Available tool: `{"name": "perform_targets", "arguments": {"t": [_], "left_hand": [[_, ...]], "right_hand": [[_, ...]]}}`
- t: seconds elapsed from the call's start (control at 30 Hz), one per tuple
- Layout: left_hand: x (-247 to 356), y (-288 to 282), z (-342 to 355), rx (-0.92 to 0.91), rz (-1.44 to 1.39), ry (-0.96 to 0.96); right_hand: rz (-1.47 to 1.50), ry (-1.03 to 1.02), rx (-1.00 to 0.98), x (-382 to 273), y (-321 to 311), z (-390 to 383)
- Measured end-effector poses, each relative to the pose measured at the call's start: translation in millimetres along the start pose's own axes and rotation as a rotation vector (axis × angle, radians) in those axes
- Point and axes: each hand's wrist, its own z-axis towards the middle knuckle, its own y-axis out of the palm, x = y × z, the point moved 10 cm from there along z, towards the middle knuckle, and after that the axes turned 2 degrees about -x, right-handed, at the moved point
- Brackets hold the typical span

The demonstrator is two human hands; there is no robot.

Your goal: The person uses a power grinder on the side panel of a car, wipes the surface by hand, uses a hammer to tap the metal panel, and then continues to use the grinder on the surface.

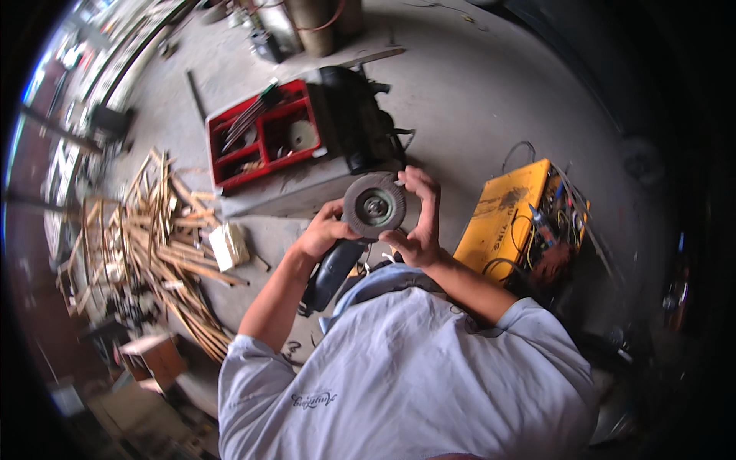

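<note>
A round grey abrasive disc [375, 205] with a metal centre faces upward between my hands, on what looks like an angle grinder with a dark body [336, 272] angled down toward my shirt. My left hand [323, 232] grips it at the disc's left side, fingers partly hidden behind it. My right hand [418, 226] holds the disc's right edge, thumb low and fingers curled near the top. Just beyond stands a grey box [280, 192] bearing a red compartment tray [261, 149] with metal rods and small parts.
A yellow machine [491, 218] with cables and tools sits at right. A pile of wooden strips [169, 253] lies at left, near a cardboard-coloured box [149, 356]. A black object [356, 123] adjoins the tray. Tall drums [314, 23] stand at the back on the concrete floor [491, 100].
</note>
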Motion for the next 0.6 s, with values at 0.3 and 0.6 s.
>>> {"name": "perform_targets", "arguments": {"t": [0.3, 0.6], "left_hand": [[28.6, 54.0, 130.5, -0.081, -0.089, 0.002], [69.0, 148.7, 331.9, -0.131, 0.101, 0.005]], "right_hand": [[0.705, 0.787, -0.493, 87.3, 51.6, -93.8], [1.034, 0.787, -0.138, 193.5, -73.1, 16.5]]}}
